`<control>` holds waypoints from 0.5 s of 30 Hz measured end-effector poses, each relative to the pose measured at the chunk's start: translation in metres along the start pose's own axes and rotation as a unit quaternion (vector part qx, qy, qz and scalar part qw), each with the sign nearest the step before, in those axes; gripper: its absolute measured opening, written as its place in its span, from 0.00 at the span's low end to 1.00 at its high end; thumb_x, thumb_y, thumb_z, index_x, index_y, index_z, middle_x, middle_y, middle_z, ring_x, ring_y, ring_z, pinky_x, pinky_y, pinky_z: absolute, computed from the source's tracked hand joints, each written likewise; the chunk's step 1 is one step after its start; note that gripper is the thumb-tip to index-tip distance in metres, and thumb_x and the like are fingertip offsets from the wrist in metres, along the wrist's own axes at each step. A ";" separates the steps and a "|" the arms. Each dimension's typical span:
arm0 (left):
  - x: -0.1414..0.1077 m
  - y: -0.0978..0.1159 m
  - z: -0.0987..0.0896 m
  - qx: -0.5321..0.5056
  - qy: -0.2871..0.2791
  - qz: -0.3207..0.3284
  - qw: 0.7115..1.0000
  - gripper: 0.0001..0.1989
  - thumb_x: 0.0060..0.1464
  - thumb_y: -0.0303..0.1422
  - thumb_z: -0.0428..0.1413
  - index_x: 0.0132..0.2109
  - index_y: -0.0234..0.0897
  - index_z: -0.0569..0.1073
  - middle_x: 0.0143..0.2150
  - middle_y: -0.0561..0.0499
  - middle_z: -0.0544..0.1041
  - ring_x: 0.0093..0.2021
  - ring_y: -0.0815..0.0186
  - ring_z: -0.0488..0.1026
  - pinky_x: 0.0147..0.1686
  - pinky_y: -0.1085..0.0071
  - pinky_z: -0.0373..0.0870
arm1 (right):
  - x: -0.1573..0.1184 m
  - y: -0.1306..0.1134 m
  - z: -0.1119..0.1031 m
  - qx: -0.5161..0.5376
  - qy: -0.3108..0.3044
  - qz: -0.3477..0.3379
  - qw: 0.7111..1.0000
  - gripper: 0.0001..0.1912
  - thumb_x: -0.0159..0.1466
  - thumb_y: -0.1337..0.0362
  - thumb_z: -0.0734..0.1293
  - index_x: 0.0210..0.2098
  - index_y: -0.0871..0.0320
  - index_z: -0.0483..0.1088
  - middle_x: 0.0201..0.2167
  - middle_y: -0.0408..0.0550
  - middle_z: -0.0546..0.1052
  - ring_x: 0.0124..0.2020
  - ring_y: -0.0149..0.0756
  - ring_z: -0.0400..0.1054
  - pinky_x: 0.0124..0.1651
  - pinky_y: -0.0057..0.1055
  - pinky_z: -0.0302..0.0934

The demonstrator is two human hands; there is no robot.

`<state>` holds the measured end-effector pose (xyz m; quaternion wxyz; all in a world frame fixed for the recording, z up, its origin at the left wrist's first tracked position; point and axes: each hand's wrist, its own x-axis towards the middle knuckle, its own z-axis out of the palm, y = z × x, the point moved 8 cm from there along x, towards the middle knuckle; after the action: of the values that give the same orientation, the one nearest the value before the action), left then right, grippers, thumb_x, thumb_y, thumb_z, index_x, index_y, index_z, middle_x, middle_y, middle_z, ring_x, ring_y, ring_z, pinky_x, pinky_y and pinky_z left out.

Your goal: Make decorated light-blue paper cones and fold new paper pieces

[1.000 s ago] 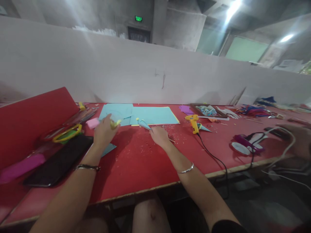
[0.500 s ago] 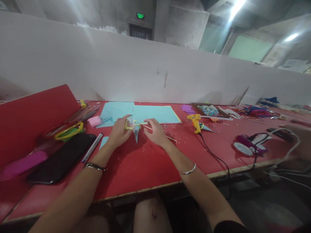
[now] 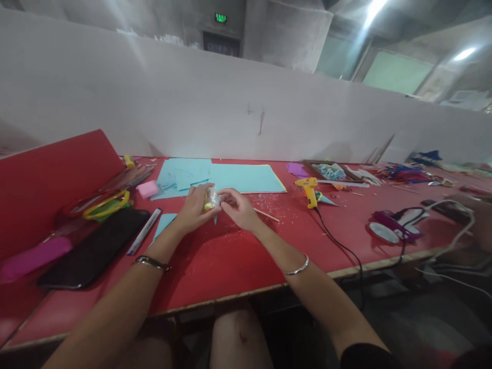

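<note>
A small light-blue paper cone [image 3: 216, 220] with a clear, shiny wrap and yellow bits at its top is held up over the red table. My left hand [image 3: 191, 210] is closed around its left side. At the right edge of the wrap, my right hand [image 3: 243, 211] pinches with thumb and fingertips. Most of the cone's blue body is hidden, and only its tip shows below the fingers. A thin wooden stick [image 3: 268, 214] lies just right of my right hand. Behind both hands rest light-blue paper sheets [image 3: 246, 177].
A yellow hot glue gun [image 3: 308, 190] stands to the right, beside another blue cone [image 3: 326, 200]. On the left are a black phone [image 3: 94, 248], a marker [image 3: 144, 231], a pink block [image 3: 147, 189] and yellow-handled scissors [image 3: 106, 205]. A tray [image 3: 355, 182] sits at the back right.
My right hand has moved left from beside the cone, and its fingers have closed on the wrap's edge. The cone has turned so that less of its blue body shows.
</note>
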<state>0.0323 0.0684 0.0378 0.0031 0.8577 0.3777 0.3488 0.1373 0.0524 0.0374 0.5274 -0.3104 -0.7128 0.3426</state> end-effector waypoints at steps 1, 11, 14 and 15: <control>0.000 0.000 0.000 -0.002 0.000 0.000 1.000 0.25 0.50 0.41 0.49 0.53 0.35 0.54 0.48 0.43 0.63 0.44 0.59 0.59 0.45 0.60 0.59 | 0.000 -0.001 0.000 0.003 -0.002 0.000 1.000 0.11 0.56 0.68 0.58 0.39 0.57 0.63 0.28 0.41 0.65 0.30 0.27 0.63 0.36 0.27 0.60; 0.002 -0.004 0.001 0.040 0.025 0.021 0.999 0.22 0.49 0.41 0.51 0.48 0.33 0.58 0.42 0.42 0.67 0.40 0.59 0.62 0.39 0.63 0.62 | -0.001 0.001 0.001 -0.025 -0.010 0.008 1.000 0.12 0.56 0.69 0.57 0.39 0.57 0.64 0.28 0.41 0.65 0.30 0.27 0.62 0.36 0.26 0.59; 0.002 0.001 0.000 0.078 0.032 0.048 0.995 0.22 0.49 0.41 0.51 0.47 0.33 0.59 0.40 0.43 0.68 0.37 0.60 0.63 0.37 0.64 0.62 | 0.000 0.003 0.003 -0.050 -0.020 -0.006 0.999 0.10 0.57 0.68 0.57 0.38 0.58 0.65 0.31 0.44 0.67 0.33 0.28 0.62 0.37 0.26 0.59; 0.002 0.003 0.001 0.094 0.027 0.063 0.993 0.22 0.49 0.42 0.51 0.47 0.33 0.60 0.40 0.43 0.69 0.37 0.60 0.63 0.36 0.64 0.62 | 0.000 0.003 0.005 -0.068 -0.026 -0.012 0.997 0.09 0.57 0.67 0.58 0.37 0.58 0.66 0.32 0.45 0.67 0.34 0.29 0.62 0.38 0.27 0.59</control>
<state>0.0359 0.0674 0.0393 -0.1095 0.8665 0.3538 0.3347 0.1331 0.0536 0.0338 0.4902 -0.3278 -0.7516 0.2955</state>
